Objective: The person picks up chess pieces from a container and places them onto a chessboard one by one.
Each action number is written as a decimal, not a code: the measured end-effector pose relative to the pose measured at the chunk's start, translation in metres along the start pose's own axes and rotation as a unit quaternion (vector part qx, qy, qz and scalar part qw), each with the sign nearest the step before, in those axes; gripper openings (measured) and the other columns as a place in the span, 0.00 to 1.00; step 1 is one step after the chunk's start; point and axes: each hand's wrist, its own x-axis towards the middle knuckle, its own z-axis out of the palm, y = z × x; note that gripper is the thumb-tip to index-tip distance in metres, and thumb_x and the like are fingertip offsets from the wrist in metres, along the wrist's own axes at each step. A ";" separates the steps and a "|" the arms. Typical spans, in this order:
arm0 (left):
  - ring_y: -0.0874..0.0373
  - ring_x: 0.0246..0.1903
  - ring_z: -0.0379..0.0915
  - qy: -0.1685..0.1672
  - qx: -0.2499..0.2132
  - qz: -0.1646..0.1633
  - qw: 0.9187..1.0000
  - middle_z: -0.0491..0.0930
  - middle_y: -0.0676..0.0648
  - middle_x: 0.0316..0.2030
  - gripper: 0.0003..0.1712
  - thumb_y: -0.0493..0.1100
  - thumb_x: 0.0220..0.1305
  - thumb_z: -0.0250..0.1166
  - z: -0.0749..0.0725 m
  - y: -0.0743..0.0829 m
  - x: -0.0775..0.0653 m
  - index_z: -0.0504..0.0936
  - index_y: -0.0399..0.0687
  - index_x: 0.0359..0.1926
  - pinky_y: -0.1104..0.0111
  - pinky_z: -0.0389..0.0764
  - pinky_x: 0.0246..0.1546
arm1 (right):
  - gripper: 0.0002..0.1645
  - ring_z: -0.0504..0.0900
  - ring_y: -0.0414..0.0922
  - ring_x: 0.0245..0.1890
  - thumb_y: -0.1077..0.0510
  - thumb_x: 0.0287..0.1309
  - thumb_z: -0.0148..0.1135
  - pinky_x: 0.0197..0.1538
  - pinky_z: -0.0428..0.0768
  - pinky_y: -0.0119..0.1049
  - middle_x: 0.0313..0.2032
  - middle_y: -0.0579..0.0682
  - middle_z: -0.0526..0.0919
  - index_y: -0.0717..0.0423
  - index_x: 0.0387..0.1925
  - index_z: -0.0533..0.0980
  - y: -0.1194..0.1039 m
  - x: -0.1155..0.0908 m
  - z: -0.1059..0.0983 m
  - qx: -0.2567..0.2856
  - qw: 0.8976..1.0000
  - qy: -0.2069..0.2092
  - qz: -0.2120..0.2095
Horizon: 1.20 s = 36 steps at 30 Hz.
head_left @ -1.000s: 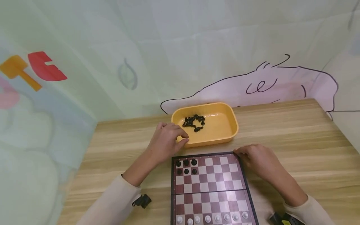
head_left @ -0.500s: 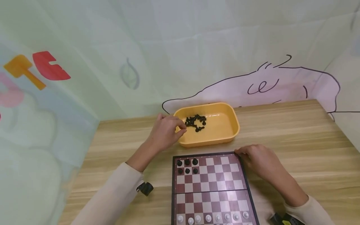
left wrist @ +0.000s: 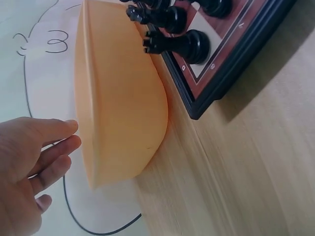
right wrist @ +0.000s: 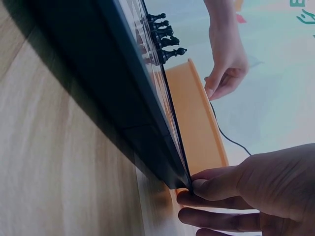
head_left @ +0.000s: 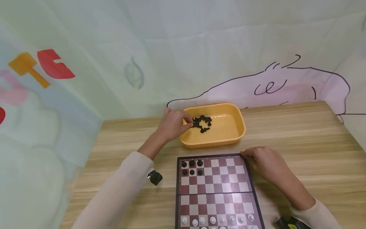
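Note:
My left hand (head_left: 173, 123) reaches over the left rim of the yellow tray (head_left: 213, 144), its thumb and index fingertips close to several black chess pieces (head_left: 196, 121) heaped inside. In the left wrist view its fingers (left wrist: 54, 169) are loosely bent beside the tray wall, with no piece visible between them. At the far right corner of the folding chessboard (head_left: 215, 187), my right hand (head_left: 266, 163) pinches the frame between thumb and finger. Several black pieces (head_left: 192, 163) stand in two short rows at the board's far left corner.
White chess pieces (head_left: 213, 219) stand along the board's near end, cut off by the picture's lower edge. Behind the wooden table (head_left: 300, 130) hangs a printed cloth backdrop (head_left: 200, 57). The tray sits between the board and this backdrop.
My left hand has moved forward and right, from the tray's near left corner to over the heap of black pieces. My right hand stays at the board's corner.

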 end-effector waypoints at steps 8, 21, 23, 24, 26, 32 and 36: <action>0.67 0.32 0.71 -0.063 0.012 -0.014 0.998 0.81 0.65 0.30 0.03 0.49 0.57 0.67 0.019 -0.001 0.022 0.85 0.60 0.32 0.56 0.55 0.48 | 0.09 0.82 0.48 0.37 0.60 0.54 0.64 0.37 0.79 0.48 0.37 0.44 0.85 0.46 0.37 0.84 0.003 -0.002 0.001 -0.001 1.000 0.000 0.000; 0.66 0.42 0.71 -0.136 0.063 0.007 0.989 0.81 0.61 0.39 0.10 0.46 0.57 0.66 0.038 0.005 0.042 0.85 0.58 0.41 0.60 0.56 0.49 | 0.09 0.82 0.47 0.38 0.59 0.55 0.64 0.38 0.79 0.47 0.38 0.44 0.85 0.47 0.38 0.84 0.004 0.000 0.002 0.004 1.000 -0.005 0.006; 0.65 0.44 0.70 -0.138 0.076 0.017 0.987 0.81 0.61 0.41 0.10 0.46 0.57 0.66 0.041 0.007 0.044 0.85 0.59 0.42 0.60 0.56 0.49 | 0.09 0.82 0.47 0.38 0.59 0.55 0.64 0.38 0.79 0.47 0.37 0.44 0.85 0.46 0.37 0.85 0.004 0.000 0.001 0.002 1.000 -0.005 0.006; 0.64 0.44 0.70 -0.139 0.080 0.023 0.987 0.81 0.60 0.42 0.10 0.46 0.57 0.66 0.042 0.008 0.045 0.85 0.59 0.42 0.59 0.56 0.49 | 0.09 0.82 0.47 0.38 0.59 0.54 0.64 0.38 0.79 0.47 0.37 0.44 0.85 0.46 0.37 0.85 0.004 0.000 0.001 0.001 1.000 -0.005 0.006; 0.63 0.44 0.69 -0.140 0.085 0.032 0.986 0.80 0.59 0.41 0.10 0.46 0.57 0.66 0.044 0.009 0.046 0.86 0.58 0.41 0.59 0.56 0.48 | 0.09 0.82 0.47 0.37 0.60 0.54 0.65 0.38 0.79 0.47 0.37 0.44 0.85 0.46 0.37 0.85 0.004 0.000 0.001 0.001 1.000 -0.004 0.005; 0.63 0.39 0.66 -0.140 0.117 0.039 0.982 0.76 0.60 0.35 0.03 0.46 0.57 0.66 0.048 0.011 0.046 0.86 0.60 0.32 0.60 0.56 0.45 | 0.08 0.82 0.46 0.36 0.59 0.54 0.65 0.37 0.79 0.46 0.36 0.43 0.85 0.45 0.36 0.85 0.005 -0.001 0.002 0.003 1.000 0.002 0.001; 0.63 0.37 0.64 -0.140 0.131 0.036 0.981 0.73 0.60 0.32 0.03 0.47 0.57 0.66 0.050 0.010 0.046 0.84 0.62 0.29 0.61 0.56 0.44 | 0.08 0.82 0.45 0.36 0.59 0.54 0.65 0.37 0.79 0.46 0.35 0.42 0.85 0.45 0.36 0.85 0.005 -0.001 0.002 0.006 1.000 0.004 0.002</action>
